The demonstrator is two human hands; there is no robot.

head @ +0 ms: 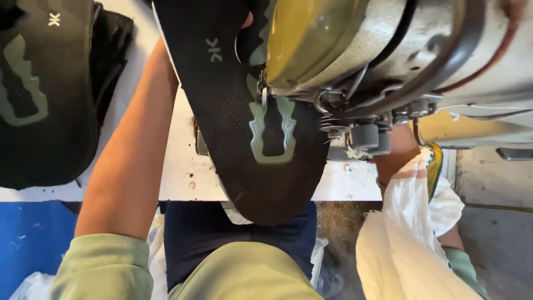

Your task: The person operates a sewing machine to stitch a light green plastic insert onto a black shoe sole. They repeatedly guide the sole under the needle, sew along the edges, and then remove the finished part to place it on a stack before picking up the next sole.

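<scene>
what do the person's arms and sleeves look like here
The left forearm is bare, with a pale green sleeve pushed up near the elbow. The right forearm is also bare, with a thin band at the wrist and a matching pale green sleeve partly hidden by a white cloth bag. Neither hand shows clearly.

Sewing workshop: industrial sewing machine (pixel 400 61) on worn white table (pixel 183 172), stacked black shoe uppers (pixel 50 100)
</scene>
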